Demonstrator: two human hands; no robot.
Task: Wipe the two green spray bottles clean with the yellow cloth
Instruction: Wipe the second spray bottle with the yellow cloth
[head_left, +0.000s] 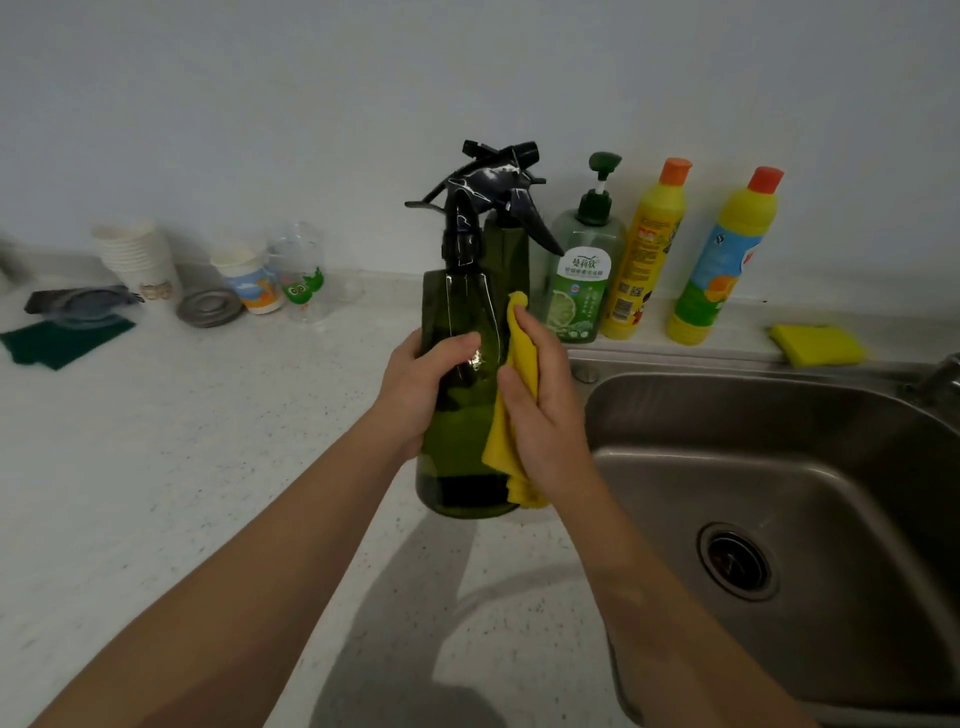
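**Wiping the near bottle**

We gripped the near bottle (457, 415) with our left hand (421, 387), fingers curled round its left side, holding it upright above the counter (182, 441) by the sink (779, 467) edge. Our right hand (540, 410) pressed the cloth (519, 364) against the bottle's right side, thumb pinching the cloth. The second bottle (506, 249) stood behind, near the counter's back edge, beside the soap (584, 280).

Spray bottle (467, 395): glossy translucent green, probably plastic. Cloth (519, 364): matt yellow fabric. Sink (779, 415): brushed metal. Countertop (182, 467): speckled, smooth.
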